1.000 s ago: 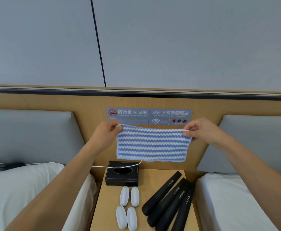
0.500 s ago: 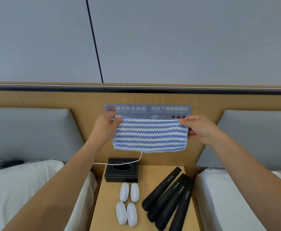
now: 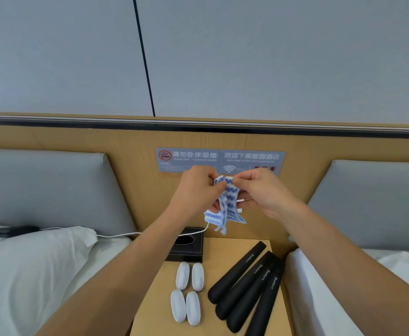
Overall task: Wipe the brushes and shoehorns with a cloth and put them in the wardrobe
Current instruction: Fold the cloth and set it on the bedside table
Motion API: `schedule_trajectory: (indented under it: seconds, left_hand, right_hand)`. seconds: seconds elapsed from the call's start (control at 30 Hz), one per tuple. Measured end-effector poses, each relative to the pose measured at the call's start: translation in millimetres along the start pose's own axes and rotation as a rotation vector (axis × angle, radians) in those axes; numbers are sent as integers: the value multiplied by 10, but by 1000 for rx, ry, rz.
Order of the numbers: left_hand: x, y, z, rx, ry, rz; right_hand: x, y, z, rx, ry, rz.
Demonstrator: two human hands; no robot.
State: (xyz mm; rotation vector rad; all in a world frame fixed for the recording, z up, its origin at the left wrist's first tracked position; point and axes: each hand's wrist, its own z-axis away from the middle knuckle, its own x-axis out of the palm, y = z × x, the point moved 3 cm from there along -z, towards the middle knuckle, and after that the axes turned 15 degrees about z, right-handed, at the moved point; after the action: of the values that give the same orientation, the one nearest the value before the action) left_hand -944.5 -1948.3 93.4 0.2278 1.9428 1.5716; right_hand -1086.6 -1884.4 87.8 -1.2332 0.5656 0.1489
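A blue-and-white zigzag-striped cloth (image 3: pixel 224 204), of soft ribbed pile, is held bunched and folded in the air above the worktop (image 3: pixel 213 243), in front of the wooden headboard panel (image 3: pixel 130 166). Its top edge is pinched by the left hand (image 3: pixel 196 190) and the right hand (image 3: pixel 261 190), whose fingers are curled onto the fabric and nearly meet; the lower part hangs loose in crumpled folds. Below, on the light wooden worktop, four small white oval brushes (image 3: pixel 186 293) of smooth plastic are laid in two pairs, one pair behind the other. Just beside them, four long black matt shoehorns (image 3: pixel 249 284), rounded at the near ends and lettered in white, are laid side by side, touching and slanted. A black rectangular tissue box (image 3: pixel 188 246) with an oval opening is seen behind the brushes, partly hidden by the left forearm. A thin white cable (image 3: pixel 125 235) is draped from the white pillow (image 3: pixel 36 258) towards the box.
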Motion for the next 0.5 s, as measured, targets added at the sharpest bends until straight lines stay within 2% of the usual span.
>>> schedule_trajectory:
  seconds: [0.2,0.3,0.37,0.43,0.5]
  left_hand:
    - [23,32,12,63,-137,-12]
    - [-130,-142,11,91,-57,90]
    - [-239,-408,19,-50,-16,304]
    - [-227,-720,96,-314,-123,519]
    - [-147,-979,214,-491,-259,733]
  right_hand:
    - [-30,-14,31,-68,-32,-52]
    - [-27,27,13,-111,-66,0]
    - [16,69,-25,-110,-102,-27]
    - [78,123,-59,-84,-130,-90]
    - [156,188,-88,-60,-160,-132]
